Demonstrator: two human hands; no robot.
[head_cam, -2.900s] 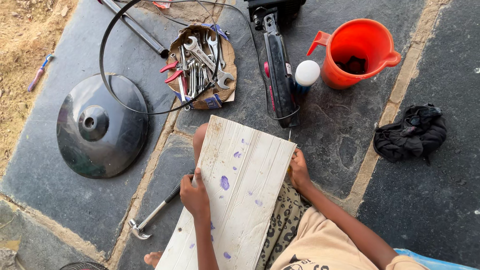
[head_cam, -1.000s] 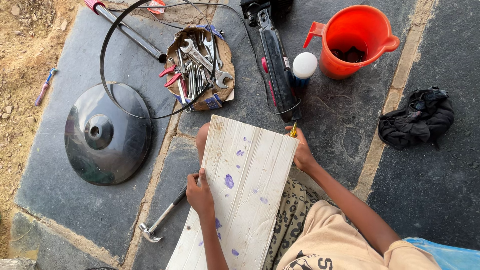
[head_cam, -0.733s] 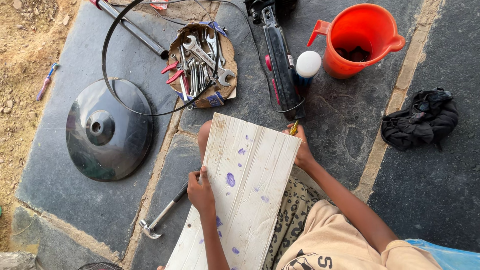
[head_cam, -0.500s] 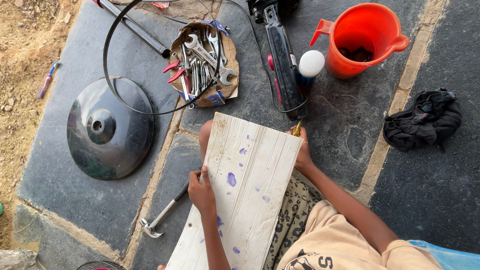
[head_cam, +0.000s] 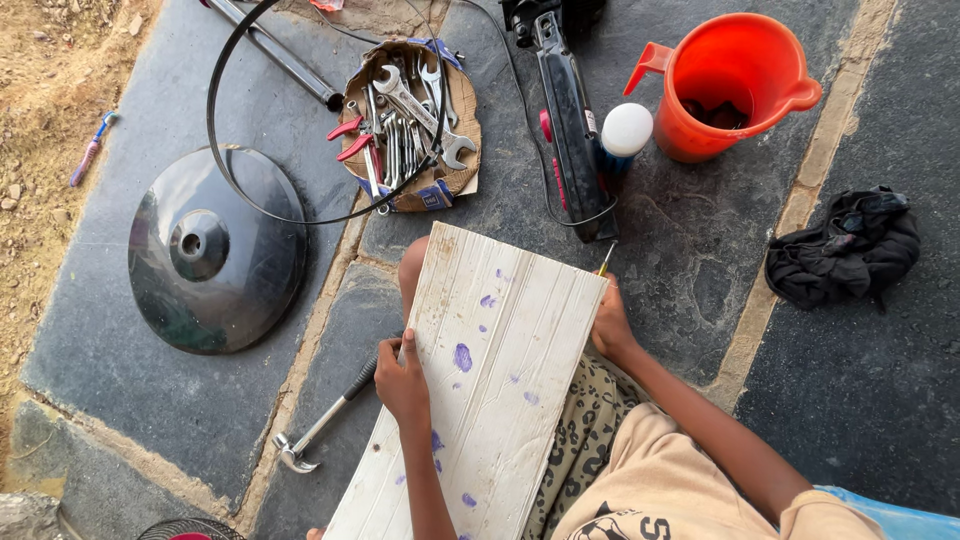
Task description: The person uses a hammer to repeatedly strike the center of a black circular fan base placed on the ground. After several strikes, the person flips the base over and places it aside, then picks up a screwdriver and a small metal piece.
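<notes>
While the white grooved panel [head_cam: 490, 390] with purple blotches lies across the person's lap, left hand [head_cam: 402, 378] clamps its 9 o'clock edge, fingers curled over. Right hand [head_cam: 610, 322] grips the 3 o'clock edge, also pinching a thin yellow-tipped tool [head_cam: 606, 258]; kind unclear. Claw hammer [head_cam: 325, 420] on the stone just left of the panel. At 10 o'clock, black domed fan base [head_cam: 215, 250]. At 12, torn brown cardboard tray [head_cam: 462, 150] with a blue patch, holding spanners [head_cam: 410, 110] and red-handled pliers [head_cam: 348, 140]. At 1, orange jug [head_cam: 735, 75] beside white-capped can [head_cam: 626, 130]. Black rag [head_cam: 845, 245] at 3.
</notes>
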